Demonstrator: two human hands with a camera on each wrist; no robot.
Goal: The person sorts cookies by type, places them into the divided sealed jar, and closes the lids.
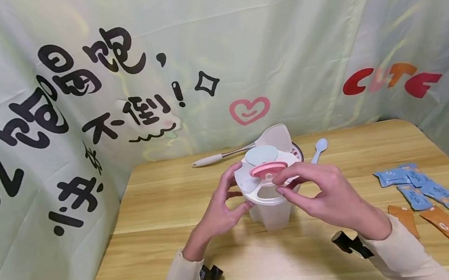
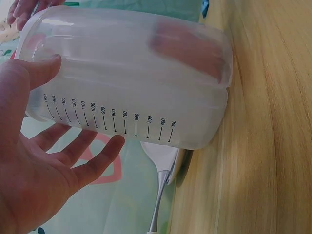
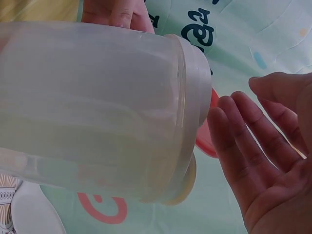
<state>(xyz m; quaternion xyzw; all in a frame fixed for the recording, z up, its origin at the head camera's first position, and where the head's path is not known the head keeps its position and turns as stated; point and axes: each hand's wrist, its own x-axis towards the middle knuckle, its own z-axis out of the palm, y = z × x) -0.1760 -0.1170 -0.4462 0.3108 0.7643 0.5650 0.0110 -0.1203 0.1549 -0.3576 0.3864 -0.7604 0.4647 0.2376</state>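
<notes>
A translucent plastic storage container (image 1: 276, 220) with printed measuring marks stands upright at the middle of the table. Its white lid (image 1: 244, 179) carries a pink flip cap (image 1: 268, 169), raised above an oval opening, and a pale green cap (image 1: 261, 154) behind. My left hand (image 1: 215, 206) holds the container near the rim, thumb on the near side and fingers spread along the far side. At the pink cap and the opening, my right hand (image 1: 329, 190) has its fingertips close by. In the right wrist view its thumb stands apart from the extended fingers. A brownish-orange patch shows through the container wall.
Behind the container lie a pale spatula (image 1: 275, 137) and a dish with a patterned rim (image 1: 298, 151). A light blue spoon (image 1: 320, 148) is right of them. Several blue packets (image 1: 416, 179) and two orange packets (image 1: 447, 224) lie at the right. A printed curtain (image 1: 301, 46) hangs behind the table.
</notes>
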